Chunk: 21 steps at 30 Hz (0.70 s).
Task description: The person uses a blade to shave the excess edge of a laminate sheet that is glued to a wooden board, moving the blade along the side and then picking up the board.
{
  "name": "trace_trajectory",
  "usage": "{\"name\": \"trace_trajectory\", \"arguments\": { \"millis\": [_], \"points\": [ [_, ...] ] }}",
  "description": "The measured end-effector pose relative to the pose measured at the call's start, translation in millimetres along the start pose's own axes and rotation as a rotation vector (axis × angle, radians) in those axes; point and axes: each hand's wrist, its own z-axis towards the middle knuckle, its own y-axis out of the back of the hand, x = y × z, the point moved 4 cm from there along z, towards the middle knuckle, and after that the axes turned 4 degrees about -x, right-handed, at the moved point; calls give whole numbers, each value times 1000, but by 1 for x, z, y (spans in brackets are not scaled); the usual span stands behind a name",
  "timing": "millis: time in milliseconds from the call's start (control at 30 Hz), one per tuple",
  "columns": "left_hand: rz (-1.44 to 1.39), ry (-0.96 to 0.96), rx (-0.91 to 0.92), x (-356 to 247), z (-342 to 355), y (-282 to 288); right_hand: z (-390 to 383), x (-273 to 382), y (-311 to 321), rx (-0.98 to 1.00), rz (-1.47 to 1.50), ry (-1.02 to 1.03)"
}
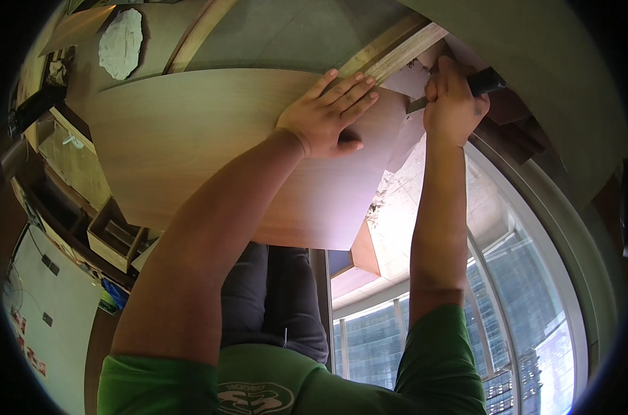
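A large light-brown wood panel point(189, 152) lies in front of me, its near edge above my thighs. My left hand point(327, 114) rests flat near its far right part, fingers spread and thumb out to the side. My right hand point(455, 100) is closed round a black-handled tool point(490, 81) with a narrow metal blade. The blade points left and reaches the panel's right edge; whether it is a chisel or a file I cannot tell. Just beyond my left fingertips a wooden batten point(404, 54) runs away to the right.
A crumpled white piece point(120, 45) lies at the far left. Open wooden boxes point(117, 232) stand on the left, with a black tool point(37, 107) behind them. Wood debris point(376, 200) is scattered past the panel's right edge. A curved window point(514, 277) fills the lower right.
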Motion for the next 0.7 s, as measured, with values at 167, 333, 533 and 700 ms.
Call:
{"name": "trace_trajectory", "arguments": {
  "millis": [167,333,533,700],
  "points": [
    [17,9,13,2,0,3,7,-16,-1,-76,-186,52],
    [-2,5,-5,1,-2,0,8,-40,13,-91,-156,-50],
    [-14,22,41,0,2,1,-12,-24,49,-51,-150,-165],
    [21,19,71,-3,6,-2,-15,-47,73,-6,-223,-339]
  ]
}}
